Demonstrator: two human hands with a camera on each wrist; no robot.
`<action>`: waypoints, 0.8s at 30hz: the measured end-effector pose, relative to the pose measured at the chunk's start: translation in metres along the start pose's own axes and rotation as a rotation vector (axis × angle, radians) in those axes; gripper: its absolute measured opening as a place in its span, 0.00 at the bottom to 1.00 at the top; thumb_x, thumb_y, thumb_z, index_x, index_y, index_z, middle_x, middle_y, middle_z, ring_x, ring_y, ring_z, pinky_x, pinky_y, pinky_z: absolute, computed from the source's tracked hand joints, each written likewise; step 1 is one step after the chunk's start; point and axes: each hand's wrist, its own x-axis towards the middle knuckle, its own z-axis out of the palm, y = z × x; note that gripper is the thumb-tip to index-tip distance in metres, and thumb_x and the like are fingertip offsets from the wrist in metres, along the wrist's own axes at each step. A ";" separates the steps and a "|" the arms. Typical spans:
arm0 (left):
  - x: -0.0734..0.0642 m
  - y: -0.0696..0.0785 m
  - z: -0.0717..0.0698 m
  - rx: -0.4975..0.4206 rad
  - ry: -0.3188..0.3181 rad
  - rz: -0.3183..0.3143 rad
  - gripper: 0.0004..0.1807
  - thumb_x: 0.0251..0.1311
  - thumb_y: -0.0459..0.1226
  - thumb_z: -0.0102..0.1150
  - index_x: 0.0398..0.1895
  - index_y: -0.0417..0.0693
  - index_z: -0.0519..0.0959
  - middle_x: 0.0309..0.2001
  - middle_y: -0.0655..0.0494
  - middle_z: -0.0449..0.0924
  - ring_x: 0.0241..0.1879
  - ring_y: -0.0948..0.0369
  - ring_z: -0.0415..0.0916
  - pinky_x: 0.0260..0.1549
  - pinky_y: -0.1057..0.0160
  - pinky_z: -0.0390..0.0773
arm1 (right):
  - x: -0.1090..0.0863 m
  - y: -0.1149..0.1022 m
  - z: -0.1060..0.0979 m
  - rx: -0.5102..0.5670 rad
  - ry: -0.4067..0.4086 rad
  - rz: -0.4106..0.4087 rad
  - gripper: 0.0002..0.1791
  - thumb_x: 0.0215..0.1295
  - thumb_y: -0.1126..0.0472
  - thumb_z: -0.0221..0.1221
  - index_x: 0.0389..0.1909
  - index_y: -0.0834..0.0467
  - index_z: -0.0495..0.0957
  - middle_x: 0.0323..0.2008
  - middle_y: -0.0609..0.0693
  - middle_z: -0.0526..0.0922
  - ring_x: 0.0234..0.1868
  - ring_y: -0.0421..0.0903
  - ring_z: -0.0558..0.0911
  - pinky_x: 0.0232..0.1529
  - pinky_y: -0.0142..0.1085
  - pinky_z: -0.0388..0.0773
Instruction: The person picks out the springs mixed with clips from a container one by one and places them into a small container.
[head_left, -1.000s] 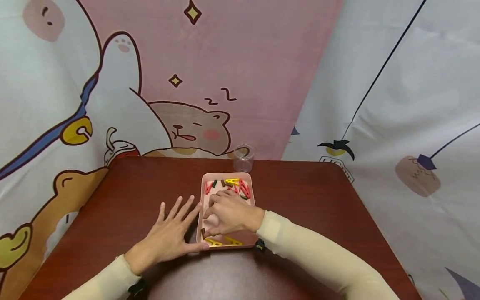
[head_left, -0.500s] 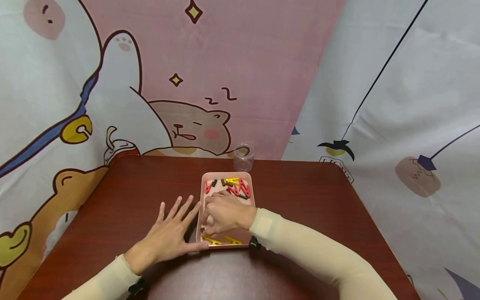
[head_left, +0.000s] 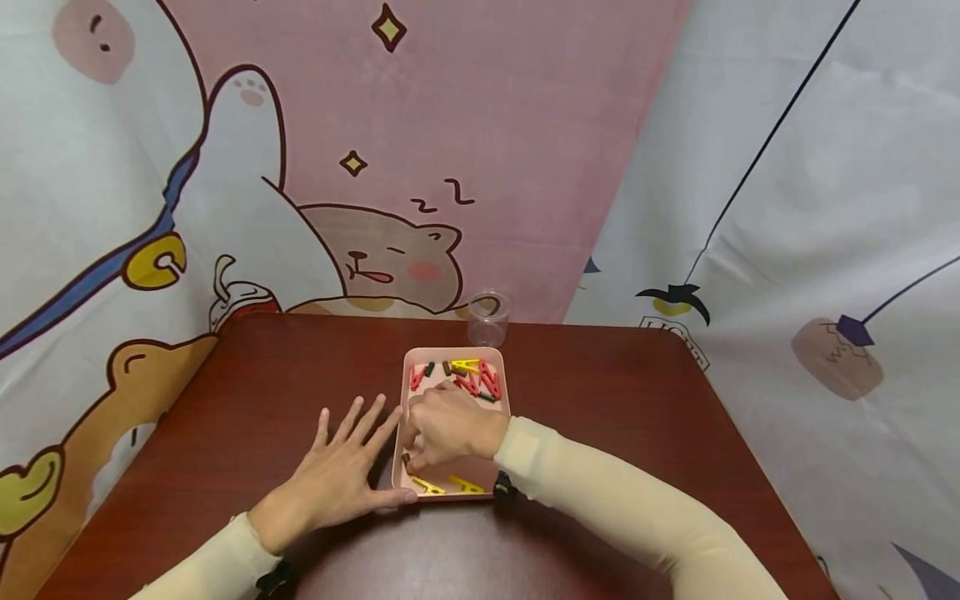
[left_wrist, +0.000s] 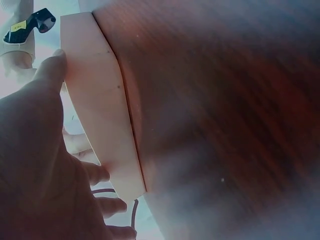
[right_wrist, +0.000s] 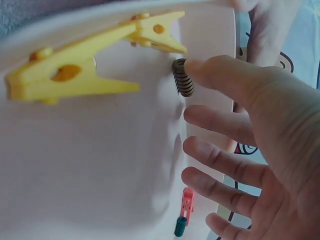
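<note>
My right hand (head_left: 450, 423) reaches into a pink tray (head_left: 506, 400). In the right wrist view its thumb tip (right_wrist: 197, 70) is at the upper end of a small brown coil spring (right_wrist: 184, 80) by the tray's left wall; the fingers (right_wrist: 205, 150) are extended and apart from it. My left hand (head_left: 330, 479) lies with fingers spread along the tray's left side, its thumb at the near-left corner. In the left wrist view its fingertips touch the wall (left_wrist: 100, 95). Two yellow clips (right_wrist: 75, 77) lie near the tray's front wall.
Red clips (head_left: 489, 380), a yellow clip (head_left: 465, 365) and several small dark springs (head_left: 486, 397) lie in the tray's far part. Behind the tray stands a clear plastic jar (head_left: 488, 321) on the brown table (head_left: 600, 400). A printed cloth (head_left: 525, 167) hangs behind the table.
My right hand has shifted slightly to the left inside the tray, uncovering more of the red clips and a dark spring. My left hand has stayed in place.
</note>
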 end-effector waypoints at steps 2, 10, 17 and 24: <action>0.000 0.000 0.000 0.001 0.000 0.000 0.72 0.59 0.89 0.60 0.97 0.58 0.59 0.96 0.42 0.56 0.93 0.29 0.54 0.81 0.09 0.52 | 0.000 0.001 -0.001 0.000 0.002 0.002 0.11 0.66 0.36 0.82 0.44 0.33 0.99 0.47 0.34 0.94 0.50 0.35 0.89 0.68 0.52 0.83; 0.000 0.001 0.000 0.008 -0.003 0.002 0.73 0.58 0.89 0.59 0.97 0.59 0.59 0.96 0.42 0.55 0.93 0.29 0.54 0.81 0.09 0.52 | 0.003 0.000 0.003 0.006 -0.009 -0.030 0.10 0.64 0.37 0.84 0.44 0.31 0.99 0.49 0.29 0.93 0.51 0.33 0.89 0.71 0.53 0.83; -0.003 0.002 -0.002 0.008 -0.001 -0.007 0.73 0.57 0.90 0.59 0.98 0.60 0.58 0.96 0.43 0.55 0.94 0.30 0.54 0.82 0.09 0.53 | 0.005 -0.003 0.005 -0.021 0.007 -0.030 0.08 0.65 0.38 0.83 0.41 0.32 0.98 0.46 0.30 0.92 0.46 0.34 0.89 0.72 0.52 0.82; 0.000 0.005 -0.004 0.011 0.001 0.015 0.73 0.58 0.89 0.60 0.97 0.57 0.59 0.96 0.44 0.55 0.94 0.30 0.53 0.82 0.10 0.53 | 0.000 0.001 0.000 -0.017 0.039 -0.030 0.10 0.65 0.38 0.83 0.43 0.35 0.98 0.46 0.33 0.93 0.49 0.35 0.89 0.74 0.55 0.82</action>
